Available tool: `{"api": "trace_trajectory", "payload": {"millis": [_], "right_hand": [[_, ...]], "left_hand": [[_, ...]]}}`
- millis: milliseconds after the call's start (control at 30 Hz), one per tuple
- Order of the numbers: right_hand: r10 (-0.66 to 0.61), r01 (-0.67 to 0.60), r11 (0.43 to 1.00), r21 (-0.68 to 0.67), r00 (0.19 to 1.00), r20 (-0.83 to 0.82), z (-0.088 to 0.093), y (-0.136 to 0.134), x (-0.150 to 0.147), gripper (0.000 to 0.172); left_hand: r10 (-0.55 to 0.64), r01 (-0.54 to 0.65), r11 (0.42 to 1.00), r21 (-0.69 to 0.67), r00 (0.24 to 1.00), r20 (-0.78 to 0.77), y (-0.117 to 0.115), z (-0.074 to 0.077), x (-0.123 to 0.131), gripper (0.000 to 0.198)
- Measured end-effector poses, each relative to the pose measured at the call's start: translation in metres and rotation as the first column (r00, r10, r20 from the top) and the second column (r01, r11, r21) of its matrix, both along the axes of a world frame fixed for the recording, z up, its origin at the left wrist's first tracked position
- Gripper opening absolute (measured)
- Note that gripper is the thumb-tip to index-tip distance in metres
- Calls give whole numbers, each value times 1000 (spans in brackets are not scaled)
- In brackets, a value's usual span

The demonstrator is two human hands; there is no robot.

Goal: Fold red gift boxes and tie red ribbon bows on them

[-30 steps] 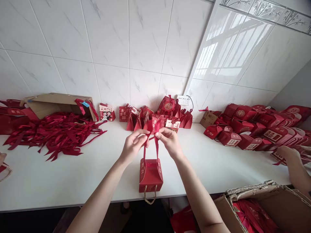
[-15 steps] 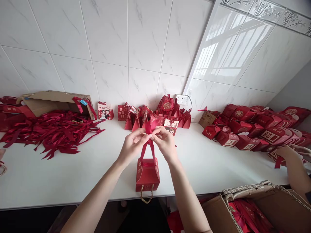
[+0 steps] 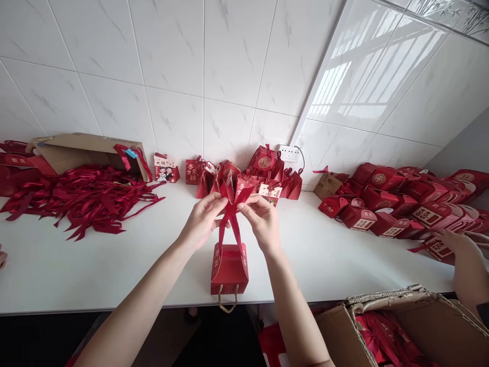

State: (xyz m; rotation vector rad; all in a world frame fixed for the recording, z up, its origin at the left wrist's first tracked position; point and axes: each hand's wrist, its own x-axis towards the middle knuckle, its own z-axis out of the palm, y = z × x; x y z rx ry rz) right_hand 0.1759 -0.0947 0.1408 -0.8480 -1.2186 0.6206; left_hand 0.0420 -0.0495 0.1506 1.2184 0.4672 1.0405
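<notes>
Ribbon (image 3: pixel 231 210), one; in fingers (image 3: pixel 218 205) of two hands (image 3: pixel 264 223)

Small red cardboard box (image 3: pixel 229 278), gold print, sitting in front of me near the front edge of the white tabletop (image 3: pixel 191 283). Twisted tan cord handle (image 3: pixel 228 309) droops over that edge. Red fabric ribbon (image 3: pixel 236 232) rises from box, strands crossed where I hold it up.

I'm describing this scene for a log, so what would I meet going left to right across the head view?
Ribbon pile, cartoon-printed box, left hand, held ribbon, right hand, socket strip, small cardboard box, co-worker's hand.
</notes>
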Motion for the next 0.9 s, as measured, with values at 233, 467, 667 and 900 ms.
{"api": "trace_trajectory", "payload": {"millis": [233, 467, 667, 900], "right_hand": [[-125, 53, 984, 168, 882, 454, -27, -20, 9, 11], [-100, 80, 994, 71, 933, 347, -38, -21, 7, 9], [-192, 199, 980, 6, 937, 293, -35, -20, 0, 15], [-394, 404, 907, 118, 715, 578, -40, -24, -11, 13]], "left_hand": [[-5, 3, 999, 51, 999, 32, 0, -4, 1, 25], [31, 24, 949, 316, 986, -167, -4, -2, 1, 29], [54, 58, 885, 463, 973, -225, -10, 2, -3, 26], [103, 73, 725, 684, 971, -214, -9, -13, -7, 14]]}}
